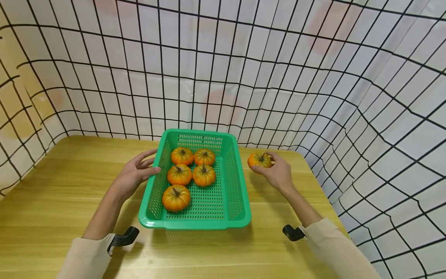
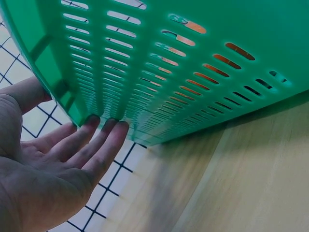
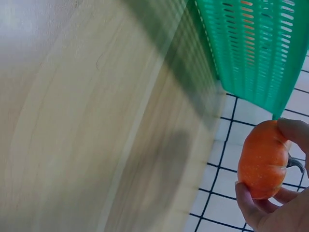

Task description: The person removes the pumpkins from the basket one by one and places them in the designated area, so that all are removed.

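Note:
A green plastic basket (image 1: pixel 195 224) with slotted walls stands on the table. Several small orange pumpkins (image 1: pixel 176 198) sit in its left and middle part. At the basket's left side, my left hand (image 1: pixel 131 176) holds the rim, thumb over the edge and fingertips against the outer wall (image 2: pixel 159 96). To the right of the basket, my right hand (image 1: pixel 278 170) grips another small pumpkin (image 1: pixel 259 160) between thumb and fingers. In the right wrist view this pumpkin (image 3: pixel 263 162) shows its dark stem turned toward the palm, apart from the basket.
The wooden table (image 1: pixel 195 255) runs under everything. A white wall covering with a black grid (image 1: pixel 209 77) closes off the back and both sides. Each wrist carries a black device (image 1: pixel 293 233) at the sleeve cuff.

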{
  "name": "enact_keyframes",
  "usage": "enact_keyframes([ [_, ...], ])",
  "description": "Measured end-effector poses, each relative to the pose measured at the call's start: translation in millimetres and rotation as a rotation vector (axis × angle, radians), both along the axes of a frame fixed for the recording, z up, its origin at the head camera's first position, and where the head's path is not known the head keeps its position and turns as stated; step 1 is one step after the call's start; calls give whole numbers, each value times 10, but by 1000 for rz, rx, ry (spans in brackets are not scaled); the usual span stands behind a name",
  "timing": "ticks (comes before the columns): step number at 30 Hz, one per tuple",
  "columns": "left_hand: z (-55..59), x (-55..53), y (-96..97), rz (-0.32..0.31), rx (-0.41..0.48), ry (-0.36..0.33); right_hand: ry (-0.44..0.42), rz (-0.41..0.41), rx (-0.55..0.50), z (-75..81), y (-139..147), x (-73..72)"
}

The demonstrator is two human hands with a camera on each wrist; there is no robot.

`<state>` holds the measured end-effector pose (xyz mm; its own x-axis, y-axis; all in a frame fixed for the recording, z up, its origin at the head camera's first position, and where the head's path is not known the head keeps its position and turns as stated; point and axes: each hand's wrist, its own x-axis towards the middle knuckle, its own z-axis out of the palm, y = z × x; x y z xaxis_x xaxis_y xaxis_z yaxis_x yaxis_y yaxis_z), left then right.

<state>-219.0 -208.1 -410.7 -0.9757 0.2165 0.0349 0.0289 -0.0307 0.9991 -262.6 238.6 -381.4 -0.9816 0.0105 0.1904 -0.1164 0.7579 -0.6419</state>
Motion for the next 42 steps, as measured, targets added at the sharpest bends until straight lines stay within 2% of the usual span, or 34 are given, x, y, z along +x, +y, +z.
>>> enact_keyframes([
  [19, 6, -7, 8, 9, -6, 0, -11, -63, -29, -252, 49, -255],
  [33, 6, -3, 7, 16, -12, -6, -39, -90, -4, -409, 77, -353],
  [42, -9, 7, 1, 11, -14, -6, -62, -94, -3, -470, 67, -368],
])
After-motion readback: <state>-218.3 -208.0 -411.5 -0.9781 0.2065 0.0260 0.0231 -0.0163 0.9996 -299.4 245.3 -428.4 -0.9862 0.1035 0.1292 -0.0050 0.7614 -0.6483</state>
